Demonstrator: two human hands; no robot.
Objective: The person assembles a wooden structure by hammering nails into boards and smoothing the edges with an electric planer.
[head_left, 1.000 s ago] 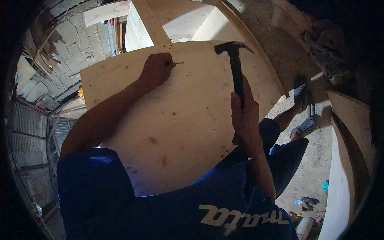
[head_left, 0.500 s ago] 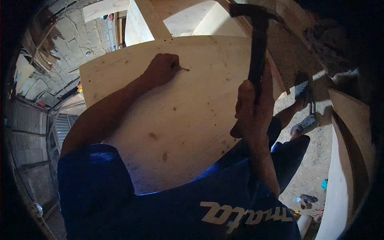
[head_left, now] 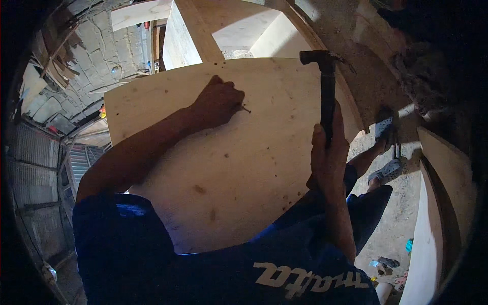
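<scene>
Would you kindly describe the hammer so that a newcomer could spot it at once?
Find the large pale plywood panel filling the middle of the view, then the right hand toward its right side. The claw hammer rises from that hand, its handle nearly upright in the picture, head uppermost. Its dark, T-shaped outline sets it apart from the pale wood around it.

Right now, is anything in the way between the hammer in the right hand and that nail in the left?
Nothing visible stands between the hammer in the right hand and the nail poking out of the left hand; only the wooden board shows behind that gap.
</scene>
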